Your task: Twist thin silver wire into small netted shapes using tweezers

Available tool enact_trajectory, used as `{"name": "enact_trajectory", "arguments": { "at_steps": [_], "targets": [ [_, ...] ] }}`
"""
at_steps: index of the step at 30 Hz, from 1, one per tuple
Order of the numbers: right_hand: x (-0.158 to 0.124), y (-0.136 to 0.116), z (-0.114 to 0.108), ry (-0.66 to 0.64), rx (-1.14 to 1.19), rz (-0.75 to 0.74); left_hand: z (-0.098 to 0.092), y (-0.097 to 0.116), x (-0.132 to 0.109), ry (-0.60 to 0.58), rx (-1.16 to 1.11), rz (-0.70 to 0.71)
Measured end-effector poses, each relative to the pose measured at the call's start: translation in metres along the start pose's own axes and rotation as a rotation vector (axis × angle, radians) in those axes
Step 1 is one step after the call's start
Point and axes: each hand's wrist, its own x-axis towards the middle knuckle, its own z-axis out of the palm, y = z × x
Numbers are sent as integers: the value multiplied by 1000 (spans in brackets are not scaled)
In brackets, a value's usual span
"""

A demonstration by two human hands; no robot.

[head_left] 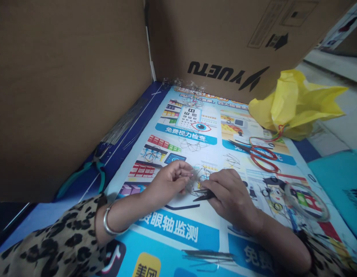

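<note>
My left hand (170, 179) pinches a small tangle of thin wire with clear beads (198, 177) just above a printed poster (178, 231) that covers the table. My right hand (230, 196) is closed round a dark pair of small pliers (203, 195) whose tip touches the wire piece. The two hands meet at the middle of the poster. A silver bangle sits on my left wrist, below a leopard-print sleeve.
Cardboard walls (65, 96) stand at the left and back. Teal-handled pliers (92, 171) and a bundle of wire lie at the left. Red-handled scissors (260, 154), a yellow plastic bag (296, 105) and a clear tape roll (306, 200) are on the right. Cut wires (207, 256) lie near the front.
</note>
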Motion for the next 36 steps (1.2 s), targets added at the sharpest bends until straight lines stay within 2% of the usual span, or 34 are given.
{"name": "enact_trajectory", "arguments": {
  "at_steps": [6, 10, 14, 16, 24, 31, 36],
  "targets": [
    [-1, 4, -1, 93, 122, 84, 0, 0, 1, 46, 53, 7],
    [3, 5, -6, 159, 269, 300, -2, -1, 1, 61, 92, 26],
    [8, 4, -11, 87, 356, 556, -2, -3, 2, 72, 113, 46],
    [9, 4, -13, 60, 362, 625, -2, -3, 2, 79, 120, 51],
    [13, 4, -16, 9, 328, 639, -1, -3, -1, 76, 180, 57],
    [13, 4, -12, -28, 362, 800, 1, -4, -1, 64, 161, 50],
    [11, 6, -11, -49, 401, 780, 1, -4, 0, 59, 152, 36]
  ]
}}
